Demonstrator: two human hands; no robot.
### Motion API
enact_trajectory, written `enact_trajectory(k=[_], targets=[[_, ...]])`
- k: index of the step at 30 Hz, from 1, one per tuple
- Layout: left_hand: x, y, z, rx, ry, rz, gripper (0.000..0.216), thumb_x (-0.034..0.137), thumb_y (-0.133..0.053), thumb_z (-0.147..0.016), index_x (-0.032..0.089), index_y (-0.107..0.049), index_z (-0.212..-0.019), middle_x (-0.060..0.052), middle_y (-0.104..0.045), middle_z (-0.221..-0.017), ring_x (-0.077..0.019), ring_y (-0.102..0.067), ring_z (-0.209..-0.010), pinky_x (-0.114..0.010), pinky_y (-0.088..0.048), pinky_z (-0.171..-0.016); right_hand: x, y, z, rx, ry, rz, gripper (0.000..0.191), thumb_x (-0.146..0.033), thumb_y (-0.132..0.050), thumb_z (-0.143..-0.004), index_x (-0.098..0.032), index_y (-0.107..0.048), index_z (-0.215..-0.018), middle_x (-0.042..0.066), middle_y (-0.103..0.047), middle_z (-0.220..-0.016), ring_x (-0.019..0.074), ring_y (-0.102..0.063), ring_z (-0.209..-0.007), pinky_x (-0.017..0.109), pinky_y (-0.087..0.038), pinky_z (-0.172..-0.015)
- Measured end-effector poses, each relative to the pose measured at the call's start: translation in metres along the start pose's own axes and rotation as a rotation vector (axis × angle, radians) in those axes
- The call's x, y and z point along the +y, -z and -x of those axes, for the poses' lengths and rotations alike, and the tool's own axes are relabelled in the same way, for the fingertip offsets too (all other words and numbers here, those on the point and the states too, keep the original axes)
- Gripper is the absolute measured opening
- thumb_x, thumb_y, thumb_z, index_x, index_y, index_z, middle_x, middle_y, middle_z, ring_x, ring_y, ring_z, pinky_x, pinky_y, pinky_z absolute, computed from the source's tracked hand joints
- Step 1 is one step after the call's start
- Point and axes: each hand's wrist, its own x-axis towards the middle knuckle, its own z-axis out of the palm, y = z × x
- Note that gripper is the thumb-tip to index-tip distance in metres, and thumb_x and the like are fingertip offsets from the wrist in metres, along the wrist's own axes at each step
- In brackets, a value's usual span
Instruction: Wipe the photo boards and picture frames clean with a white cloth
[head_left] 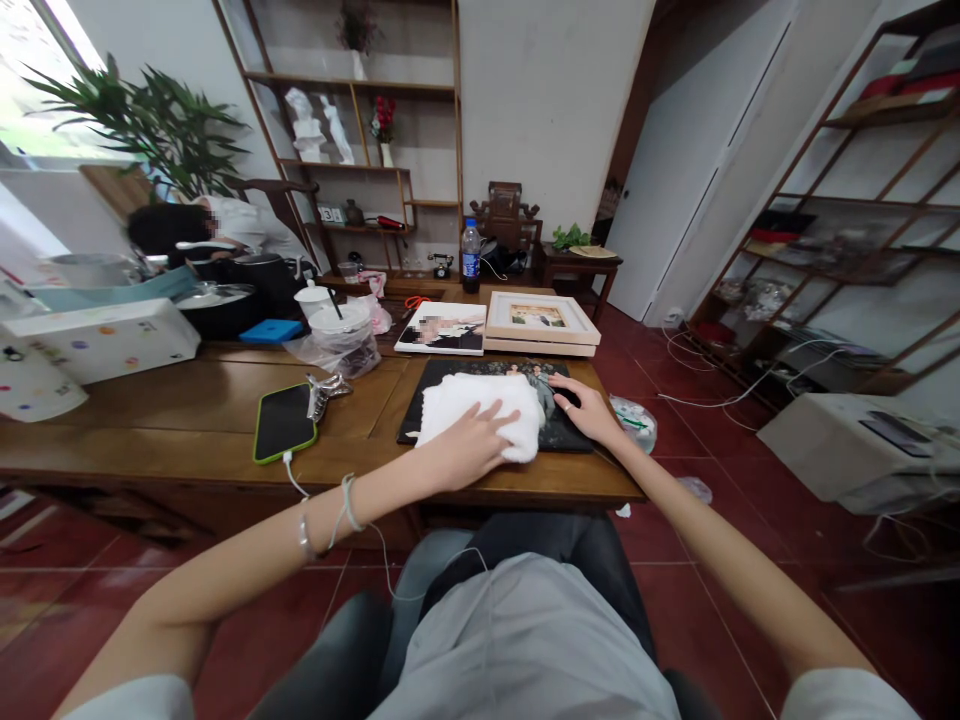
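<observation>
A folded white towel (457, 405) lies over much of a dark photo panel (574, 430) at the table's front edge. Part of a printed picture of people shows past the towel's upper right. My left hand (476, 445) rests on the towel, its fingers spread. At the panel's right side sits my right hand (585, 410), its fingers stretched out over the surface and touching it. The towel hides the panel's left and middle parts.
Behind the panel lie a photo print (442, 330) and framed pictures (544, 320). A phone (285, 422) on a cable, a hair clip (328, 393) and a bagged cup (341, 335) are left. A cola bottle (470, 260) stands behind. Another person (255, 222) leans at far left.
</observation>
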Motion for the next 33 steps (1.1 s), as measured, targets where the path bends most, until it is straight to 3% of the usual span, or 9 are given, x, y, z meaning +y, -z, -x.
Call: enact_trajectory(k=[4, 8, 13, 19, 23, 28, 33], targets=[[0.022, 0.007, 0.027, 0.007, -0.123, -0.002, 0.022, 0.028, -0.049, -0.093, 0.02, -0.069, -0.1, -0.008, -0.038, -0.148, -0.0314, -0.031, -0.138, -0.046, -0.033, -0.107, 0.001, -0.001, 0.0, 0.01, 0.0, -0.01, 0.029, -0.019, -0.055, -0.083, -0.024, -0.069, -0.108, 0.005, -0.065, -0.123, 0.0227, -0.054, -0.123, 0.045, -0.037, -0.109], [0.02, 0.011, 0.032, -0.001, -0.141, 0.033, 0.023, 0.027, -0.047, -0.094, 0.02, -0.067, -0.103, -0.007, -0.038, -0.149, -0.0298, -0.03, -0.138, -0.043, -0.031, -0.108, 0.002, -0.001, 0.0, 0.009, -0.003, -0.017, 0.029, -0.019, -0.055, -0.082, -0.024, -0.069, -0.107, 0.005, -0.064, -0.123, 0.023, -0.053, -0.123, 0.045, -0.037, -0.109], [-0.01, 0.009, 0.003, -0.008, -0.053, 0.103, 0.027, 0.023, -0.041, -0.096, 0.019, -0.066, -0.104, -0.007, -0.041, -0.146, -0.0274, -0.032, -0.138, -0.041, -0.031, -0.108, 0.001, 0.0, 0.0, 0.005, -0.007, -0.007, 0.03, -0.019, -0.055, -0.081, -0.025, -0.068, -0.108, 0.004, -0.065, -0.123, 0.0228, -0.054, -0.123, 0.046, -0.036, -0.11], [-0.055, -0.01, -0.045, -0.005, 0.056, 0.124, 0.033, 0.031, -0.036, -0.098, 0.02, -0.063, -0.113, -0.01, -0.04, -0.147, -0.0306, -0.024, -0.141, -0.047, -0.029, -0.108, 0.001, 0.0, 0.0, 0.0, 0.0, 0.013, 0.03, -0.02, -0.054, -0.083, -0.024, -0.068, -0.109, 0.005, -0.064, -0.123, 0.0225, -0.054, -0.123, 0.044, -0.036, -0.11], [-0.065, -0.019, -0.067, 0.023, 0.108, 0.116, 0.037, 0.036, -0.035, -0.099, 0.019, -0.062, -0.116, -0.011, -0.035, -0.149, -0.0323, -0.021, -0.141, -0.052, -0.027, -0.108, 0.001, 0.0, 0.0, -0.002, -0.001, 0.007, 0.03, -0.021, -0.054, -0.083, -0.024, -0.068, -0.109, 0.005, -0.064, -0.124, 0.0225, -0.054, -0.123, 0.044, -0.036, -0.11], [-0.045, -0.019, -0.069, 0.027, 0.17, 0.005, 0.034, 0.028, -0.037, -0.097, 0.017, -0.062, -0.117, -0.014, -0.035, -0.149, -0.0358, -0.028, -0.138, -0.053, -0.033, -0.104, 0.001, 0.0, 0.0, 0.004, -0.012, -0.004, 0.031, -0.021, -0.056, -0.082, -0.025, -0.068, -0.109, 0.004, -0.065, -0.123, 0.0224, -0.054, -0.122, 0.044, -0.036, -0.11], [-0.001, -0.013, -0.041, 0.038, 0.089, -0.06, 0.03, 0.02, -0.042, -0.093, 0.016, -0.066, -0.111, -0.014, -0.036, -0.148, -0.0387, -0.032, -0.135, -0.055, -0.036, -0.101, 0.002, -0.001, -0.001, 0.003, -0.009, 0.002, 0.031, -0.019, -0.055, -0.082, -0.025, -0.069, -0.109, 0.004, -0.064, -0.123, 0.0225, -0.054, -0.122, 0.045, -0.037, -0.109]])
